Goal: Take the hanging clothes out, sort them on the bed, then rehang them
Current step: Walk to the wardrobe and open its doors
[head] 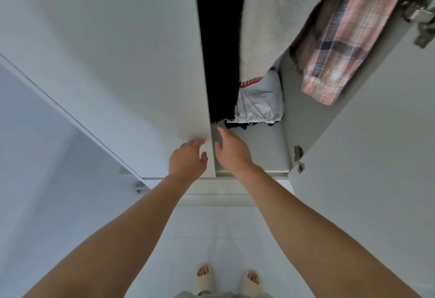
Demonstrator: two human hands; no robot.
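Both bare arms reach forward to a white wardrobe whose left door (113, 66) is nearly closed and whose right door (376, 137) swings wide open. The left hand (188, 160) rests with fingers loosely spread against the left door's lower edge, gripping nothing. The right hand (231, 150) is just beside that door's edge, released and flat, fingers pointing into the wardrobe over its bare floor panel (263, 147).

Inside, right of the left door, hang a long dark garment (220, 45) with pale stitching at its hem, then a light grey garment (266, 15) with red stitched trim, then a pink and navy plaid shirt (341, 38) farthest from that door. Below the grey garment lies a bundle of pale folded fabric (259, 102). Feet in cream slippers (204, 274) stand on the white tiled floor (221, 234) in front of the wardrobe
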